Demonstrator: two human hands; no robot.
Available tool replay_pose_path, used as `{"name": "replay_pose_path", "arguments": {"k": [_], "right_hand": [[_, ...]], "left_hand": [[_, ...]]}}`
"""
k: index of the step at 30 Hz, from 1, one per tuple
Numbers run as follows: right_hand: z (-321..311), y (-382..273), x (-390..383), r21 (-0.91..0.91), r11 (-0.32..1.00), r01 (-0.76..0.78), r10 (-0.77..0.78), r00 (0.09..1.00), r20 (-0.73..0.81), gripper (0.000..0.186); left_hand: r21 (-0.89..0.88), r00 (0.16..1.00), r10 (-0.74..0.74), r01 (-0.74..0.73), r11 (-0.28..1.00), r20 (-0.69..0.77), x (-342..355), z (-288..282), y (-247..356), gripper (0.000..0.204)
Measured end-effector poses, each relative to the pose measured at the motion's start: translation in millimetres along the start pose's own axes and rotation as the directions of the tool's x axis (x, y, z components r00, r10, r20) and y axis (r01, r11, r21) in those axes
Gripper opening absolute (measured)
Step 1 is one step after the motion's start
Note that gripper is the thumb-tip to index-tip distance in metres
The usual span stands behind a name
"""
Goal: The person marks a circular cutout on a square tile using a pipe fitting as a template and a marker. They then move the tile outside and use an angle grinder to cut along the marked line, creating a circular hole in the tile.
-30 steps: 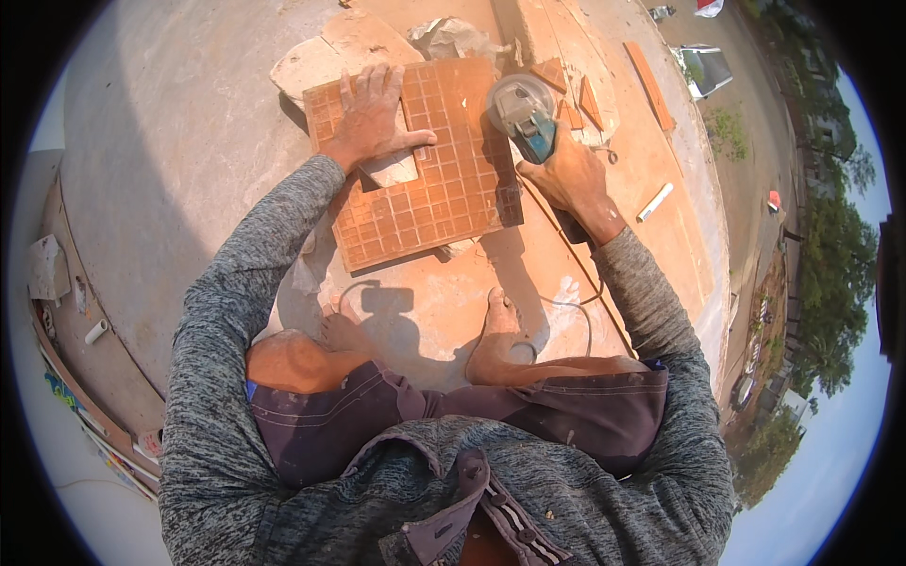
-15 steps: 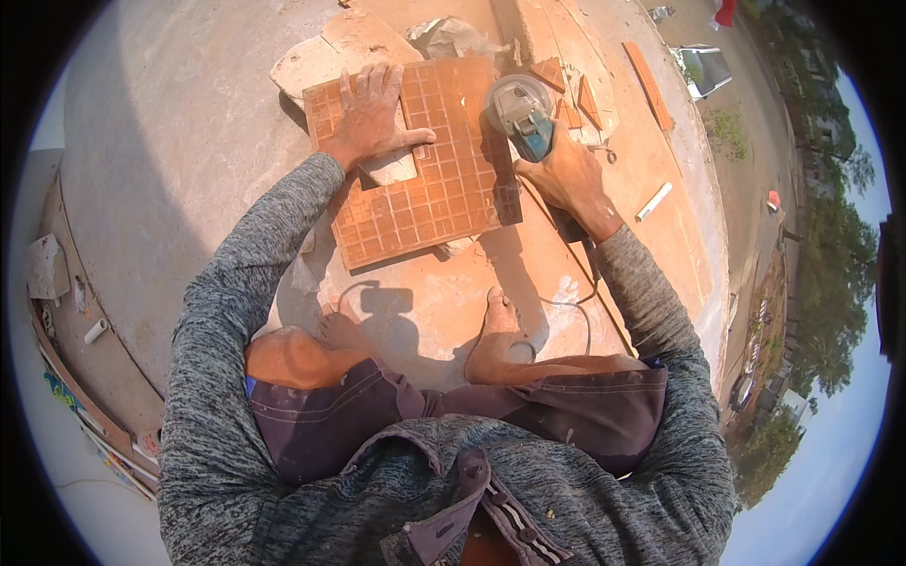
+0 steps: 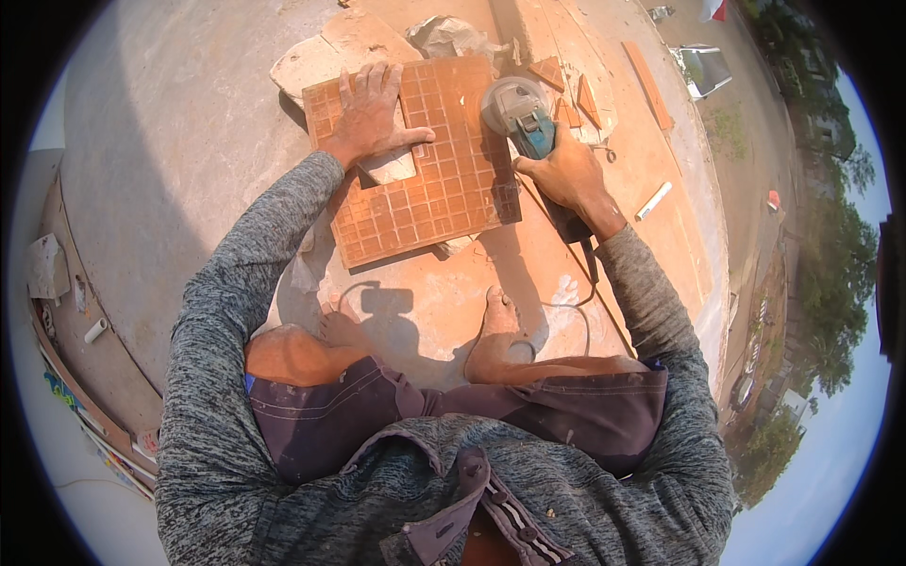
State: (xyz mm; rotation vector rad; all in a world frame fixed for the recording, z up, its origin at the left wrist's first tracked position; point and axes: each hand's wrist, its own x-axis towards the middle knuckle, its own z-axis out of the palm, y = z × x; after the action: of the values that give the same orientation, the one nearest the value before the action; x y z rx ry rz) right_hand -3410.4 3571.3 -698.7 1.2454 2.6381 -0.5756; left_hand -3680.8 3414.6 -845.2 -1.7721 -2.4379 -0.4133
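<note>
A square orange-brown tile (image 3: 444, 203) with a grid of small squares lies in front of me, tilted a little and raised on pieces beneath it. A rectangular opening is cut into it from its far edge. My left hand (image 3: 371, 118) lies spread on the tile's left part, its thumb reaching across the opening. In my right hand (image 3: 569, 176) is a teal and grey angle grinder (image 3: 533, 130), my fingers wrapped round its body. The grinder's round disc end (image 3: 511, 97) is at the tile's right edge; whether it touches the tile is hidden.
Several triangular tile offcuts (image 3: 587, 101) lie right of the grinder. Beyond them are a long tile strip (image 3: 647, 85) and a white marker (image 3: 653, 201). A power cord (image 3: 593, 269) runs down from the grinder near my right foot (image 3: 497, 335). Crumpled sacking (image 3: 450, 38) lies behind the tile.
The grinder in my right hand has shifted slightly left, its disc end closer to the tile's right edge. My left hand and the tile stay where they were.
</note>
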Motion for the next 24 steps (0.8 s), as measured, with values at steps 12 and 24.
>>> {"name": "replay_pose_path", "arguments": {"k": [12,24], "right_hand": [[-4,-2,-5,0.007,0.999,-0.032,0.032,0.999,-0.008,0.078],[4,-2,0,-0.017,1.000,-0.016,0.016,1.000,-0.018,0.077]], "left_hand": [[-0.026,1.000,0.005,-0.006,1.000,-0.019,0,0,0,0.129],[-0.025,1.000,-0.002,0.002,1.000,-0.003,0,0,0,0.130]]}}
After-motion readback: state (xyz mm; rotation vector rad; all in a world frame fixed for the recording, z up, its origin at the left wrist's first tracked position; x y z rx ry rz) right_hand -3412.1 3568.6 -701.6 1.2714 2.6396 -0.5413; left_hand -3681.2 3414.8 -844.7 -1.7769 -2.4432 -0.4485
